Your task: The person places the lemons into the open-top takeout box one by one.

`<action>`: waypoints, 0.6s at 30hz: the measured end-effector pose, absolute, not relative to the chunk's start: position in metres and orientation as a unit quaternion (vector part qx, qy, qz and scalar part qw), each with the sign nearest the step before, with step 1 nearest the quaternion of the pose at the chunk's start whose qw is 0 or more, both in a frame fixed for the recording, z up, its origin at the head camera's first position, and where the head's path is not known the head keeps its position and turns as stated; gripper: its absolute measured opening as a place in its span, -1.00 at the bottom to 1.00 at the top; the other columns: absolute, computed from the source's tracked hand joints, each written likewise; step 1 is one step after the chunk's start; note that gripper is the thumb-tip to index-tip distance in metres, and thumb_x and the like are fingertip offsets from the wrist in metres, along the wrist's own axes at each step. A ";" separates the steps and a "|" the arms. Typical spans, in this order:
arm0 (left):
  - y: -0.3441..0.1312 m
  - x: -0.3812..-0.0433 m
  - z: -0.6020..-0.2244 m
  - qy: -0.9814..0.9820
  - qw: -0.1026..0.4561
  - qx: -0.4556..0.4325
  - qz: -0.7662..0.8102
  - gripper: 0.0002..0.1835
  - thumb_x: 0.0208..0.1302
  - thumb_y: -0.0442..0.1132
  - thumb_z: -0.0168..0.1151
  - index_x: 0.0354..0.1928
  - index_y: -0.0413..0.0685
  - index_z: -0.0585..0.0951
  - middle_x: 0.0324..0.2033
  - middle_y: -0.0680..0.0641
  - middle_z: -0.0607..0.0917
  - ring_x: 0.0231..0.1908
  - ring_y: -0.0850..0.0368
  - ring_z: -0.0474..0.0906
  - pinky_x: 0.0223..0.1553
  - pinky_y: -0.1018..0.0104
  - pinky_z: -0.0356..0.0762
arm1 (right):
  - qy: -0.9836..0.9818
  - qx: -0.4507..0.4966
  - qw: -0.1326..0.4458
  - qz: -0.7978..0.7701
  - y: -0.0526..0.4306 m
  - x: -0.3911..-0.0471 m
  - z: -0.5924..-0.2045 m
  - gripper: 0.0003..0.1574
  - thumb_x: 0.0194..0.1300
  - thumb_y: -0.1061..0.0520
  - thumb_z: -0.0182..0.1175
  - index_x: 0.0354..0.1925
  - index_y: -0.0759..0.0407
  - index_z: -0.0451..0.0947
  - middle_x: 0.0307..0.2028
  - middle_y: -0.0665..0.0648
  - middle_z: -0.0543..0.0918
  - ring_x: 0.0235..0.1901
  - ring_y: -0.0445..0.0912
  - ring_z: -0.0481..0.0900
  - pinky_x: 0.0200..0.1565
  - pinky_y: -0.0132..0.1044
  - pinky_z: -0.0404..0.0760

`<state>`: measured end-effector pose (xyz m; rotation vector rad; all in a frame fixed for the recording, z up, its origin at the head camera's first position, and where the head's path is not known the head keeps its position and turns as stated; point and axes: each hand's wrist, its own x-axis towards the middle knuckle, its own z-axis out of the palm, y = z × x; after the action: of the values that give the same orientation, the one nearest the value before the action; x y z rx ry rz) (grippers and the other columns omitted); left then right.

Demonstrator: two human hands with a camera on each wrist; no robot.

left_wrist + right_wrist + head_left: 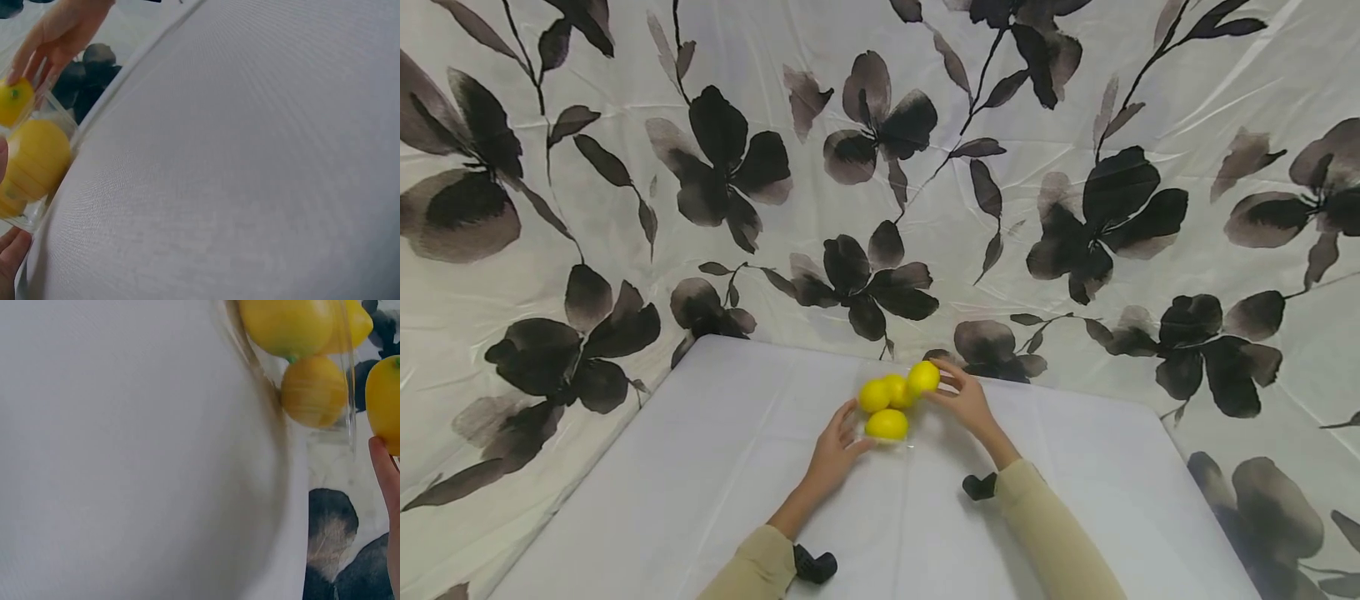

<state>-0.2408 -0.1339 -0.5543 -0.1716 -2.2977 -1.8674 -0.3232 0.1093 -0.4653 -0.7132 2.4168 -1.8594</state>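
Observation:
A clear box-shaped container [350,412] stands on the white table, toward its far edge. Inside it lie yellow lemons: one at the near side [887,426] and two behind, a left lemon [874,396] and a right lemon [898,390]. My left hand [833,454] holds the container at its near left corner, thumb along the near side and fingers at the left. Between thumb and fingertips, my right hand [966,404] pinches another lemon [923,378] above the container's far right part. In the right wrist view this held lemon [384,403] appears outside the container wall.
White cloth covers the table [730,467], whose far edge runs just behind the container. A floral sheet [865,167] hangs behind and around it. Each wrist carries a black device, one on the left [815,565] and one on the right [979,487].

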 end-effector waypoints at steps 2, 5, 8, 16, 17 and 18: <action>-0.133 -0.241 -0.554 -0.769 0.089 -0.062 -0.630 -0.14 0.10 -0.09 0.37 0.40 0.04 0.15 0.38 -0.07 0.20 0.29 -0.17 0.23 0.22 0.03 0.35 | 0.770 -0.233 0.019 -0.594 0.107 -0.321 -0.465 -0.26 0.09 0.27 0.34 0.24 0.25 0.36 0.26 0.28 0.35 0.16 0.21 0.41 0.07 -0.17 0.56; -0.132 -0.241 -0.552 -0.772 0.091 -0.059 -0.627 -0.14 0.10 -0.10 0.37 0.40 0.03 0.15 0.38 -0.06 0.20 0.29 -0.15 0.24 0.22 0.04 0.35 | 0.771 -0.247 0.036 -0.586 0.102 -0.319 -0.466 -0.26 0.11 0.27 0.33 0.25 0.25 0.34 0.26 0.30 0.34 0.17 0.22 0.40 0.11 -0.08 0.52; -0.131 -0.240 -0.551 -0.778 0.093 -0.054 -0.619 -0.14 0.10 -0.10 0.37 0.40 0.01 0.16 0.38 -0.06 0.21 0.28 -0.16 0.25 0.20 0.03 0.37 | 0.772 -0.254 0.047 -0.580 0.099 -0.316 -0.466 -0.26 0.11 0.27 0.33 0.25 0.26 0.34 0.26 0.30 0.34 0.18 0.23 0.38 0.14 0.00 0.48; -0.130 -0.239 -0.549 -0.780 0.083 -0.046 -0.619 -0.13 0.10 -0.13 0.37 0.41 0.01 0.15 0.38 -0.06 0.20 0.28 -0.15 0.26 0.21 0.02 0.38 | 0.786 -0.264 0.061 -0.555 0.095 -0.312 -0.466 -0.21 0.09 0.26 0.35 0.27 0.31 0.30 0.25 0.28 0.36 0.17 0.23 0.40 0.19 0.08 0.41; -0.130 -0.240 -0.548 -0.779 0.083 -0.048 -0.620 -0.14 0.10 -0.13 0.37 0.41 0.01 0.15 0.38 -0.07 0.20 0.28 -0.17 0.25 0.21 0.00 0.36 | 0.789 -0.266 0.059 -0.551 0.095 -0.312 -0.466 -0.21 0.08 0.25 0.36 0.27 0.29 0.31 0.25 0.28 0.36 0.17 0.21 0.40 0.19 0.08 0.41; -0.130 -0.240 -0.548 -0.780 0.082 -0.046 -0.618 -0.14 0.10 -0.13 0.37 0.41 0.01 0.15 0.38 -0.06 0.20 0.27 -0.16 0.26 0.21 0.01 0.36 | 0.791 -0.266 0.058 -0.547 0.095 -0.311 -0.465 -0.20 0.09 0.25 0.36 0.27 0.28 0.31 0.25 0.27 0.36 0.18 0.21 0.40 0.19 0.08 0.42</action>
<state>-0.2402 -0.1305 -0.5480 -0.1372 -2.3315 -1.8470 -0.3114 0.0949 -0.4651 -0.8067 2.3988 -1.6595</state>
